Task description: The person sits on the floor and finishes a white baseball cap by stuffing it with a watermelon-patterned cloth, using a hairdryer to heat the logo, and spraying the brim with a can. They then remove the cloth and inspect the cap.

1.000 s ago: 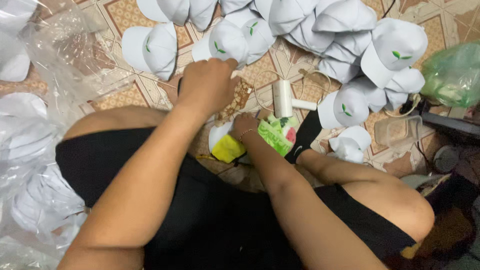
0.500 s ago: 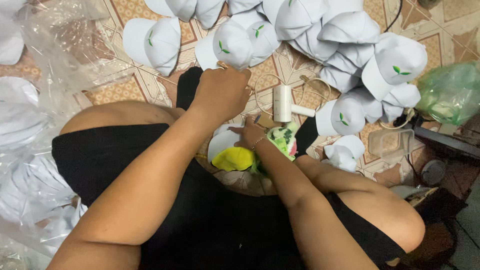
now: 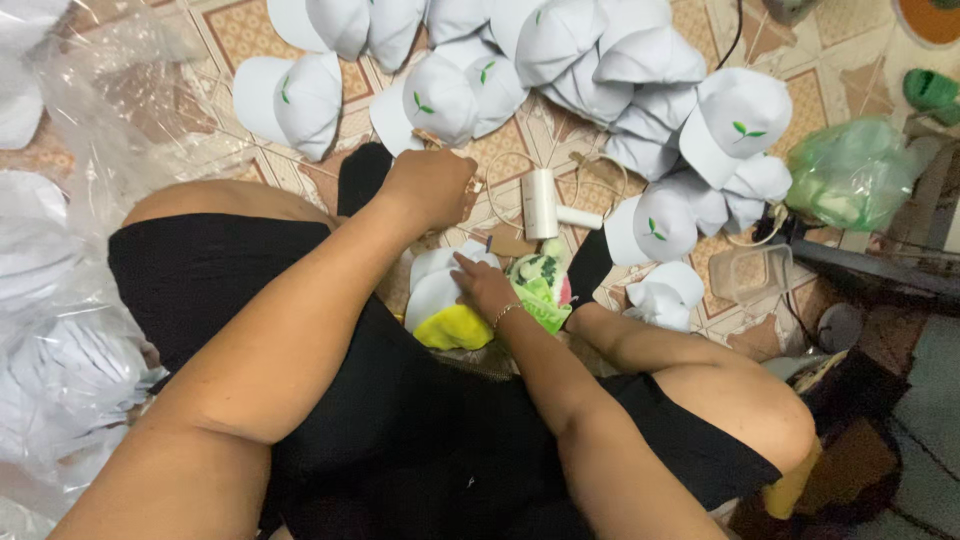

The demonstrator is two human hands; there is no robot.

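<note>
A white cap (image 3: 432, 288) lies in my lap over a yellow and green cushion (image 3: 455, 328). My right hand (image 3: 482, 285) rests flat on the cap, fingers pressing its fabric. Just above it, my left hand (image 3: 432, 188) is closed in a fist; what it holds is hidden from view. A white cylindrical tool (image 3: 541, 203) with a cord lies on the tiled floor just right of the left hand.
Several white caps with green leaf marks (image 3: 640, 75) are heaped on the tiled floor ahead. Clear plastic bags (image 3: 60, 300) with more caps lie at left. A green plastic bag (image 3: 852, 175) and a clear plastic box (image 3: 745, 272) sit at right.
My left hand has shifted slightly down and closed over the spot above the cap. My right hand has slid onto the white cap in my lap.
</note>
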